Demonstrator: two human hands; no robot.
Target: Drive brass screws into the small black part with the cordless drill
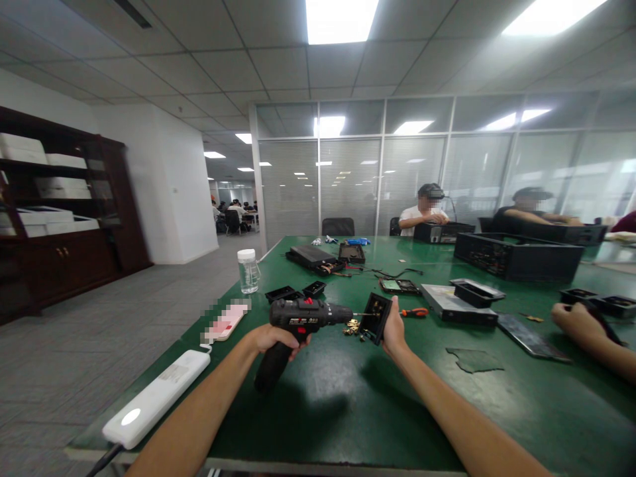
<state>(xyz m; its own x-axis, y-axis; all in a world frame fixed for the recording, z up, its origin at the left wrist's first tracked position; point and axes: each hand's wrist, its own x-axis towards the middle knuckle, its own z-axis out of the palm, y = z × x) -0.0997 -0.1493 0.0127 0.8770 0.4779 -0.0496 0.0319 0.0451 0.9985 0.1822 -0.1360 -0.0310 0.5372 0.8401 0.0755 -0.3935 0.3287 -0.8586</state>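
Note:
My left hand (281,339) is wrapped round the grip of a black cordless drill (303,316), which points to the right. Its long thin bit reaches a small black tray (375,318), held tilted up on edge by my right hand (394,329). Small brass-coloured pieces show inside the tray. Below the bit, a little pile of brass-coloured pieces (352,326) lies on the green table (318,424). Just right of my right hand is an orange-handled screwdriver (415,312). More black trays (284,294) sit behind the drill.
A white power strip (161,394), a phone (232,322) and a clear bottle (248,271) line the left edge. Metal drives (460,305), a glass-like piece (474,360) and computer cases (517,255) stand right. Another person's hand (579,324) is at far right; two people sit behind.

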